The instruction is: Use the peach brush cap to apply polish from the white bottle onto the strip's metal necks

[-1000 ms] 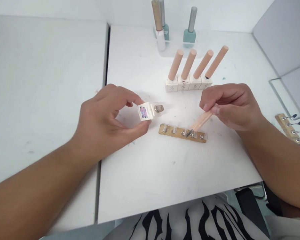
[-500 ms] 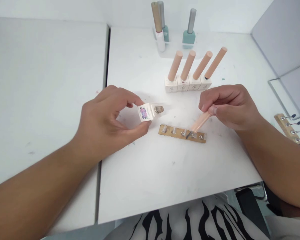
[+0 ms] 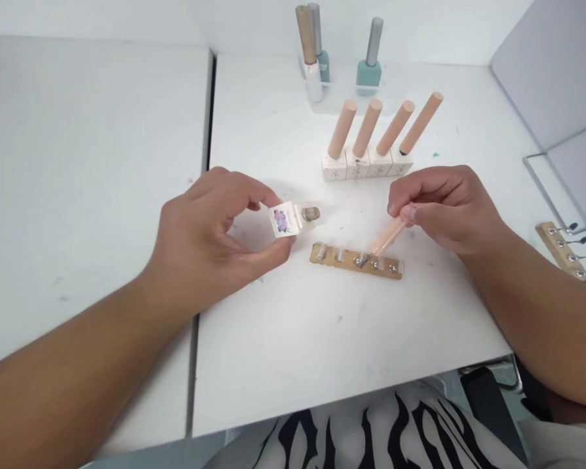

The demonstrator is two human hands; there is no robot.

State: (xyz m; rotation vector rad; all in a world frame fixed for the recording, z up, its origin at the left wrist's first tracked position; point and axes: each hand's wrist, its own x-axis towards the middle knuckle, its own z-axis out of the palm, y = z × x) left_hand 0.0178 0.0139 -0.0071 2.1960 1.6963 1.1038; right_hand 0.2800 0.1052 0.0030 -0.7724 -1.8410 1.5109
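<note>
Between thumb and fingers, my left hand holds a small white bottle with a flower label, tilted so its uncapped neck points right. My right hand pinches a peach-coloured brush cap, its dark brush tip angled down to the left. That tip is over the middle of a wooden strip, which bears several small clear pieces on round metal studs. Whether the brush touches a piece cannot be made out.
Behind the hands stand several white bottles with peach caps. Farther back, a clear holder has teal bottles and a white one with a gold cap. Another strip with dark-tipped pieces lies at the right.
My right hand has shifted the brush slightly left, from near the fourth piece to near the third. My left hand and the bottle stay in place.
</note>
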